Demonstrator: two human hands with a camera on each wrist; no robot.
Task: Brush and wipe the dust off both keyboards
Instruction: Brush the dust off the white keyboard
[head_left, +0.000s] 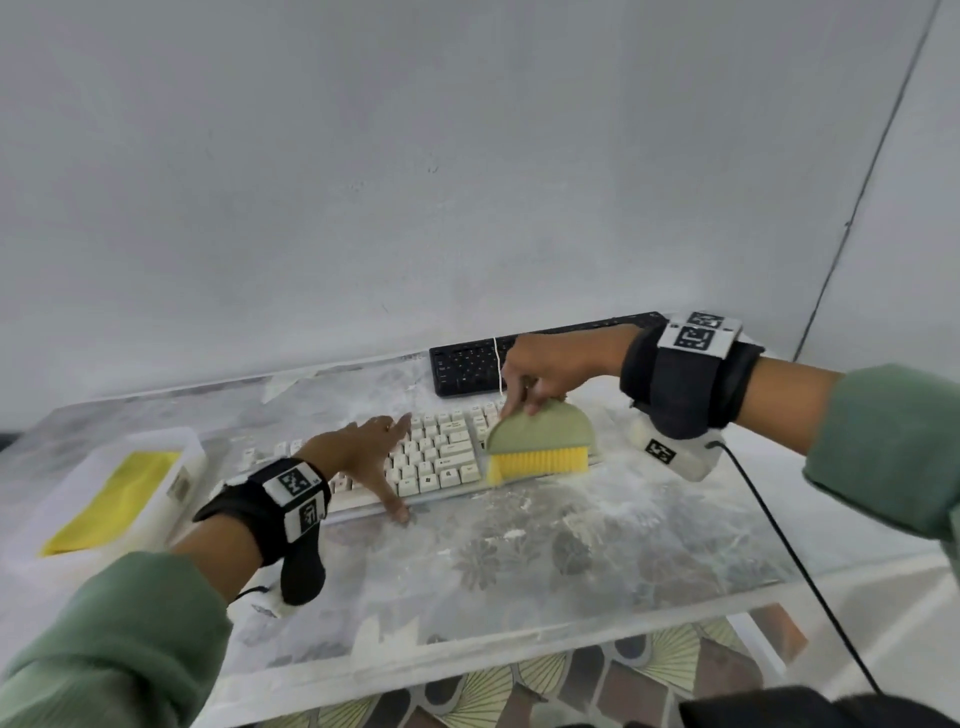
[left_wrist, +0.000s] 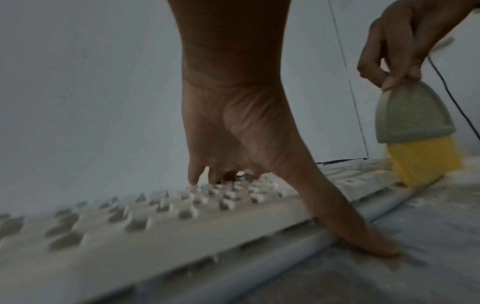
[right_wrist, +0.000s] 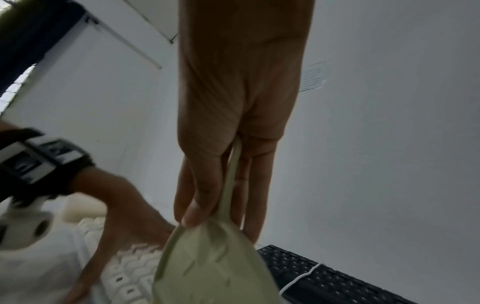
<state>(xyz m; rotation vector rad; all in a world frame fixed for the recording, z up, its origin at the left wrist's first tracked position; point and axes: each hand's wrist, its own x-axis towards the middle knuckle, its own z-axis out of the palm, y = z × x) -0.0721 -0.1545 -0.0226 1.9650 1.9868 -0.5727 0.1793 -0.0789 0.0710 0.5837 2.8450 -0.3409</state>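
A cream keyboard (head_left: 441, 457) lies across the dusty table, with a black keyboard (head_left: 467, 366) behind it by the wall. My right hand (head_left: 540, 374) grips the handle of a green brush (head_left: 540, 428); its yellow bristles (head_left: 540, 462) touch the cream keyboard's right end. My left hand (head_left: 363, 452) lies spread on the cream keyboard (left_wrist: 155, 222), fingers on the keys and thumb (left_wrist: 363, 236) on the tabletop at the front edge. The brush (left_wrist: 413, 115) stands at the right in the left wrist view. In the right wrist view the brush (right_wrist: 213, 265) hangs from my fingers, the black keyboard (right_wrist: 324, 277) beyond.
A white tray (head_left: 31, 525) holding a folded yellow cloth (head_left: 119, 499) sits at the table's left end. A black cable (head_left: 800, 561) runs from my right wrist across the table's right side. White dust covers the tabletop (head_left: 519, 535). The wall (head_left: 415, 182) stands close behind.
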